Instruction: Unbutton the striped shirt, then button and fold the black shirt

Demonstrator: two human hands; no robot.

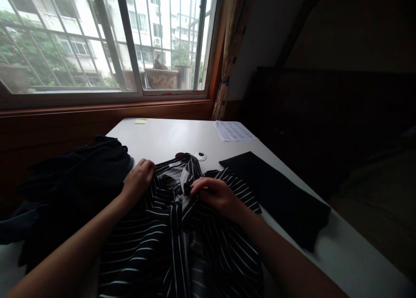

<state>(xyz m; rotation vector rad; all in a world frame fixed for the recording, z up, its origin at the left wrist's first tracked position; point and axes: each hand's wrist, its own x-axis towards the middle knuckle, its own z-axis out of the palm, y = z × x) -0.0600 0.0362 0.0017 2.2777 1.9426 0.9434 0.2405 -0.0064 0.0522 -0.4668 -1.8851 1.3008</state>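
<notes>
A black shirt with white stripes [146,241] lies spread on the white table, its collar toward the window and its front partly parted. My left hand [138,176] is closed on the shirt near the collar's left side, at the shoulder. My right hand [216,194] pinches the shirt's front edge just below the collar, on the right. The pale inside of the collar shows between my hands. A short sleeve [242,192] lies out to the right, beyond my right hand. The fingertips of both hands are partly hidden.
Dark clothes [78,172] are heaped at the left. A folded black garment [276,194] lies along the right side of the table [156,135]. Printed sheets [235,131], a yellow sticky note [141,121] and a small white round object [200,157] lie farther back. A window stands behind.
</notes>
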